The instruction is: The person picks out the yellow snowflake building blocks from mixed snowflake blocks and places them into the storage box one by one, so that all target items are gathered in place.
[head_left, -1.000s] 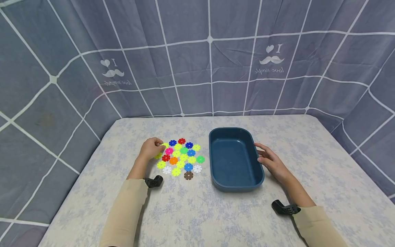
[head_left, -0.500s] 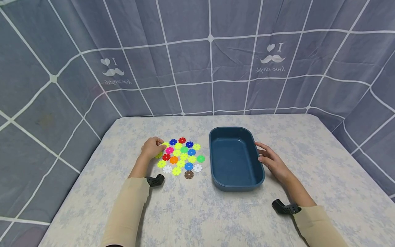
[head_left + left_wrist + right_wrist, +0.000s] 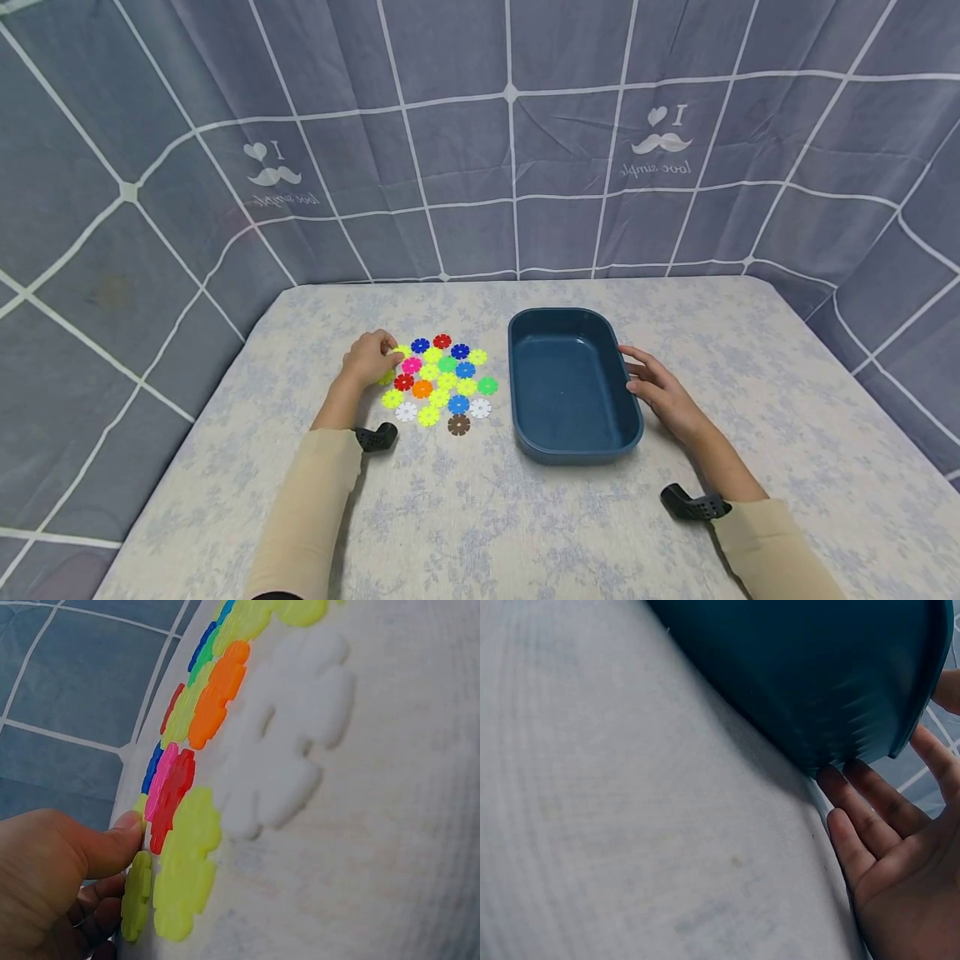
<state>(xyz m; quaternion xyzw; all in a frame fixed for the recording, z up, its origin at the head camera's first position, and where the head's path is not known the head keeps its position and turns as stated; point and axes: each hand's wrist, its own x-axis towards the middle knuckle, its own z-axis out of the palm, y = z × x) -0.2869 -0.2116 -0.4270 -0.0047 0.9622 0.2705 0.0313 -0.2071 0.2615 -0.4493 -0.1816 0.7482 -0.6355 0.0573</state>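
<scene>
Nothing moved visibly. Left hand's (image 3: 370, 359) grip I cannot tell; relaxed right hand (image 3: 663, 396), pushing tub (image 3: 570, 396) toward table's (image 3: 450, 517) left edge, could scatter discs (image 3: 446, 382).

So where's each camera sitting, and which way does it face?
Head: worn on the head, facing forward and down at discs, a blue bin, left hand, right hand and both sleeves.
Left wrist: worn there, facing the discs; left hand shows.
Right wrist: worn there, facing the bin's outer wall; right hand shows.
Head and right wrist share the bin.
</scene>
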